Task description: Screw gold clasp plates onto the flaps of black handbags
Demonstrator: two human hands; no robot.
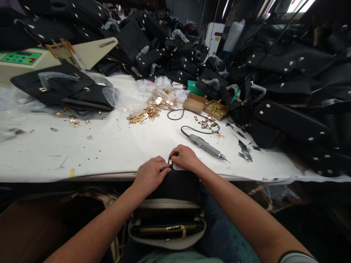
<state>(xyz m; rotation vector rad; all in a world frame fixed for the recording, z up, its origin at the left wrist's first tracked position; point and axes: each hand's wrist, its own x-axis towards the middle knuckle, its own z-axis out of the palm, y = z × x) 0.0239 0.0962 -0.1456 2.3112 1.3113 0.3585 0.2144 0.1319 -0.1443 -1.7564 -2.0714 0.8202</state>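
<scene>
Across the person's lap stands a black bag with a beige-lined mouth (167, 204), its opening toward the body and a gold-toned zip (164, 229) showing inside. Its black panel reaches up to the table edge, where a narrow black tab (169, 159) with a small pale rectangular plate (170, 162) sits between the two hands. The left hand (153, 171) comes from one side, thumb and forefinger brought together on the tab just beside the plate; the right hand (183, 157) bends over from the other side, its fingertips closed on the tab's upper end.

Beyond them spreads a white-covered table (120, 146). Just past the right hand lies a grey cylindrical power screwdriver (205, 146), bit pointing right, with a thin black cord looping behind. Right of it are some flat black pieces (245, 151). Farther on, small gold-rimmed plates (207, 125) are scattered near two brown cardboard boxes, one holding brass-coloured bits (216, 107). To their left rests a heap of flat gold-coloured pieces (144, 116).

Farther left, a black handbag with a plastic-wrapped handle (60, 86) lies before a beige machine with a green control panel (23, 57). Black bags (161, 47) pile up behind everything.
</scene>
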